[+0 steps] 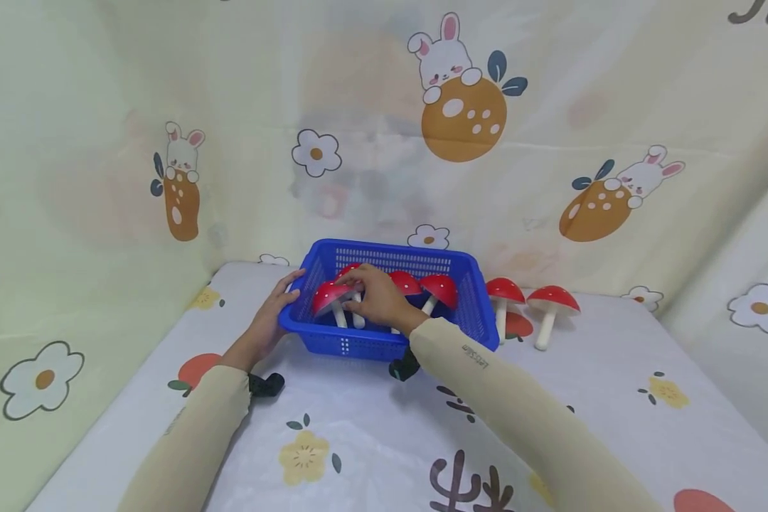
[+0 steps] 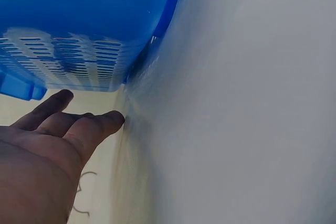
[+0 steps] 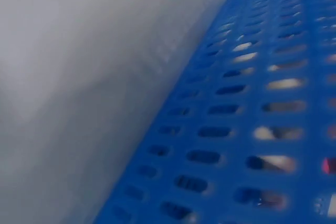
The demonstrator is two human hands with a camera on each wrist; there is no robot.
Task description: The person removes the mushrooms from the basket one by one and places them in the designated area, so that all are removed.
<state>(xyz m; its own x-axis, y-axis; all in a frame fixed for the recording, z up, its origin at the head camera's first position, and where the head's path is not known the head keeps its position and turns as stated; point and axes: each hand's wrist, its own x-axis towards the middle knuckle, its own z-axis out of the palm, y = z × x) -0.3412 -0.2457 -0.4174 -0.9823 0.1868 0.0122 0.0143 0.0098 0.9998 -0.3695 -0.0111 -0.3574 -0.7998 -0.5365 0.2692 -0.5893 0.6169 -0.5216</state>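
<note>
A blue plastic basket point(image 1: 352, 346) with slotted walls stands on the table, holding several toy mushrooms with red, white-dotted caps and white stems. My right hand point(image 1: 380, 299) reaches over its front rim and pinches the cap edge of the leftmost mushroom point(image 1: 327, 294) between thumb and fingers. Another mushroom point(image 1: 348, 269) sits behind it, partly covered by that hand. Further right inside lie a mushroom point(image 1: 404, 282) and a tilted mushroom point(image 1: 440, 290). My left hand point(image 1: 271, 313) is at the basket's left end, its fingers extended beside the rim; the left wrist view shows them loosely straight.
Two more toy mushrooms, one point(image 1: 504, 290) close against the basket's right end and another point(image 1: 552, 300) beyond it, rest on the table. A patterned cloth point(image 1: 352, 405) covers the tabletop. Behind the basket hangs a printed curtain point(image 1: 371, 199). Only the basket's slotted wall point(image 3: 252, 124) fills the right wrist view.
</note>
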